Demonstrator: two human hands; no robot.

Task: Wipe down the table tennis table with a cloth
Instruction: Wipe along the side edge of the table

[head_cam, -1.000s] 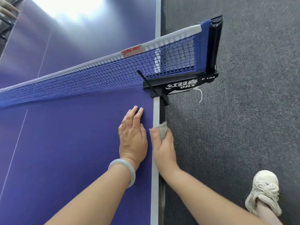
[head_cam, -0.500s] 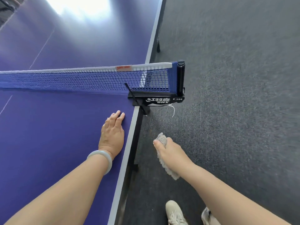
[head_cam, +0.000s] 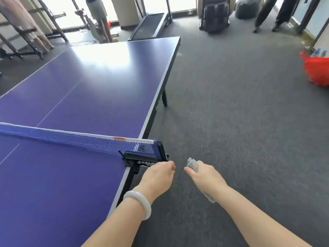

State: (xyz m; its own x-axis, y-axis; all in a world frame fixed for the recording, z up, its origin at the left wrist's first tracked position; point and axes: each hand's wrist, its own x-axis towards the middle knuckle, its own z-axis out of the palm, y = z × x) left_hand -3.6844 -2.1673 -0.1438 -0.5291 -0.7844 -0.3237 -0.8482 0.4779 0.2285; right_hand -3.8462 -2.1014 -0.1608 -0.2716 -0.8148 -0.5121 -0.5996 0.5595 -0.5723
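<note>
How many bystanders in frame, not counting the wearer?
3, all cropped by the top edge: pink-dress person far left, grey-skirt person top centre, dark-trousers person top right. More may be hidden out of frame.

Purple table (head_cam: 85, 90) across the frame's left half, blue net (head_cam: 74, 140) clamped on it, on grey carpet (head_cam: 240, 122).

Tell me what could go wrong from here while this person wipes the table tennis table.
The left hand is very close to the net clamp; a bump might loosen it or snag the net. The right hand grips the cloth off the table, over carpet; dropped there, it could pick up grit and smear it back on.
</note>
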